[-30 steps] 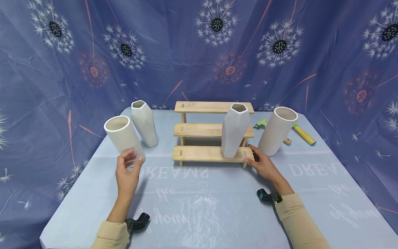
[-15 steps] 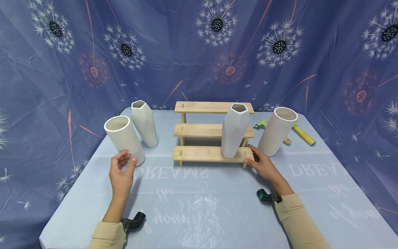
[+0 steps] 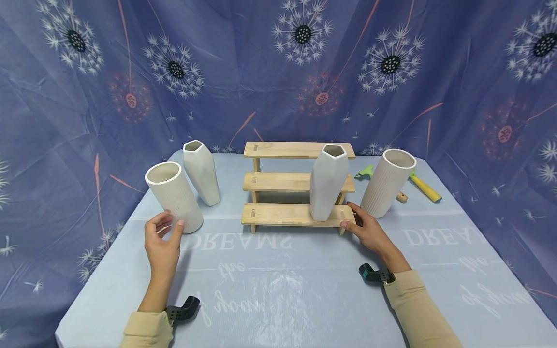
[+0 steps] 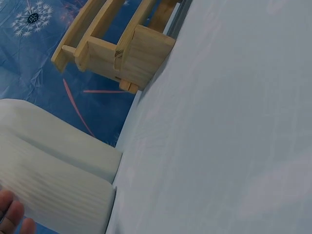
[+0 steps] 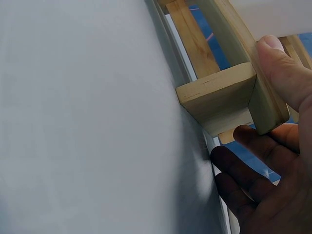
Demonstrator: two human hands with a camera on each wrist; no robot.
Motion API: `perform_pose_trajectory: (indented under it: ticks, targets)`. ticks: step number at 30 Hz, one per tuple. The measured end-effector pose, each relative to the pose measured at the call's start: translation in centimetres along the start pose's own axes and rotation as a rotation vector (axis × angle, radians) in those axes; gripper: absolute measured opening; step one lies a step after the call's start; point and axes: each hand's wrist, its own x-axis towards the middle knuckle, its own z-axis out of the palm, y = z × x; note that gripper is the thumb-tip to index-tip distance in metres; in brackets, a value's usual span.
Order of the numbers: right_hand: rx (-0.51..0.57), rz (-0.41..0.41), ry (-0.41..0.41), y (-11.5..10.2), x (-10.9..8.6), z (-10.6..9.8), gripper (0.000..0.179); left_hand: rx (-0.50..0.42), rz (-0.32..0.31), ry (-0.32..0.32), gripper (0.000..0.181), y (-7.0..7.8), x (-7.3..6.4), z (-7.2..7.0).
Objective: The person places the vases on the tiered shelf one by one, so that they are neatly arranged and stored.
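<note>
My right hand [image 3: 367,229] grips the right end of the lowest step of a three-tier wooden display shelf [image 3: 278,215]; in the right wrist view the thumb [image 5: 280,66] lies on top of the board and fingers are beneath. On that step stands a white faceted vase [image 3: 329,183]. My left hand [image 3: 163,241] is beside a white ribbed cylindrical vase [image 3: 174,198], its fingers loosely bent. Whether the fingertips touch the vase I cannot tell; the left wrist view shows only a few fingertips [image 4: 10,217] at its edge.
A second faceted vase [image 3: 202,174] stands behind the left ribbed vase. Another ribbed vase [image 3: 387,186] is close to the right hand. Behind it lie a yellow-handled tool [image 3: 426,188] and a green object [image 3: 365,171]. The pale tablecloth [image 3: 278,290] meets a blue curtain [image 3: 243,72].
My left hand has shifted left and slightly down along the ribbed vase, which stays in place. The right hand and the shelf have not moved.
</note>
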Motion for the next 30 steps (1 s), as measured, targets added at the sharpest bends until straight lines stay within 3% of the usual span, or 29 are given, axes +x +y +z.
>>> perform_pose_trajectory:
  ticks: [18,30]
  targets:
    - [-0.013,0.008,-0.002,0.0,0.0,0.1,0.082,0.118,-0.108,-0.100,0.059,-1.5,1.5,-0.5]
    - [-0.022,0.026,-0.001,-0.2,0.0,-0.1,0.083,0.087,-0.184,-0.197,0.075,-2.0,2.4,-0.1]
